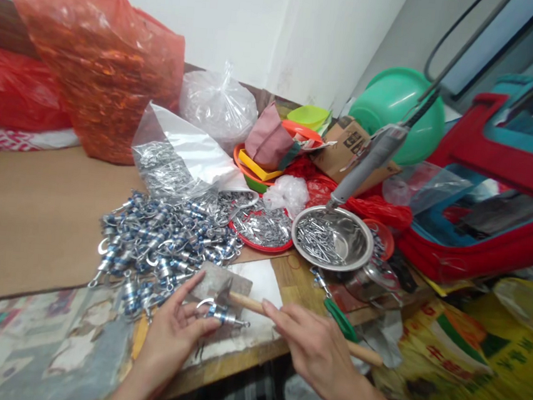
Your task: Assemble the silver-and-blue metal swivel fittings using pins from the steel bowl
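Note:
My left hand pinches a small silver metal fitting with blue bands, a curved hook at one end and an eye at the other. My right hand is wrapped around the wooden handle of a small hammer. The hammer's head lies just above the fitting, over a grey metal block; whether they touch I cannot tell. Beyond my left hand is a heap of similar blue-banded fittings.
A steel bowl of metal pins stands under a hanging grey electric screwdriver. Beside it is a red tray of small metal parts. Green-handled pliers lie near my right hand. A large orange bag stands behind.

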Action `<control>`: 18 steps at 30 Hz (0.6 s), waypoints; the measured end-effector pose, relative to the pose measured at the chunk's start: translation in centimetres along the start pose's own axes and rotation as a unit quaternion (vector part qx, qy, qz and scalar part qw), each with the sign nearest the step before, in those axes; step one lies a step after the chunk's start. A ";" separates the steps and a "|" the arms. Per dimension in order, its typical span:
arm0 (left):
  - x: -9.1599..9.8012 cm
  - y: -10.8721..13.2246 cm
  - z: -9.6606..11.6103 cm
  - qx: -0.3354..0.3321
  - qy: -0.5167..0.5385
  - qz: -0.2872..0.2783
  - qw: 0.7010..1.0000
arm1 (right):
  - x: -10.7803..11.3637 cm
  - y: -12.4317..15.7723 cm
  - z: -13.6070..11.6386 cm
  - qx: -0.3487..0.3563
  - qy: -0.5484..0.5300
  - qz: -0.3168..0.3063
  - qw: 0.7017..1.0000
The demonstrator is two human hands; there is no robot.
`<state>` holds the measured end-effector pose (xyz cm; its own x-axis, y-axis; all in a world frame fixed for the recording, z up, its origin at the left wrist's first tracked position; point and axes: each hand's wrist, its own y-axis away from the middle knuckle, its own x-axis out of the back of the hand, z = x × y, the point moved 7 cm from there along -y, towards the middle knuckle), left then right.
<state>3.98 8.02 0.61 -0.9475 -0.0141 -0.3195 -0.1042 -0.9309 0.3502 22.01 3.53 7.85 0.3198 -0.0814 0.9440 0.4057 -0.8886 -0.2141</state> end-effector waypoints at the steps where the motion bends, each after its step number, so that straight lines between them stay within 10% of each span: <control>1: 0.0 0.0 0.0 -0.001 -0.001 -0.001 1.000 | 0.0 0.2 0.1 -0.007 -0.001 0.012 1.000; 12: 1.0 -0.1 0.3 -0.025 -0.211 0.042 0.976 | -3.2 1.6 7.4 -0.187 -0.170 0.033 0.967; 18: -0.1 0.7 1.5 -0.070 -0.237 -0.035 0.968 | -3.1 -4.2 8.0 -0.128 -0.031 -0.034 0.991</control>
<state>3.58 7.93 2.24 -0.9752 0.1896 0.1144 -0.1629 -0.9642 0.2091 26.17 11.16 3.84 0.3539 0.0033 0.9353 0.1999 -0.9772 -0.0722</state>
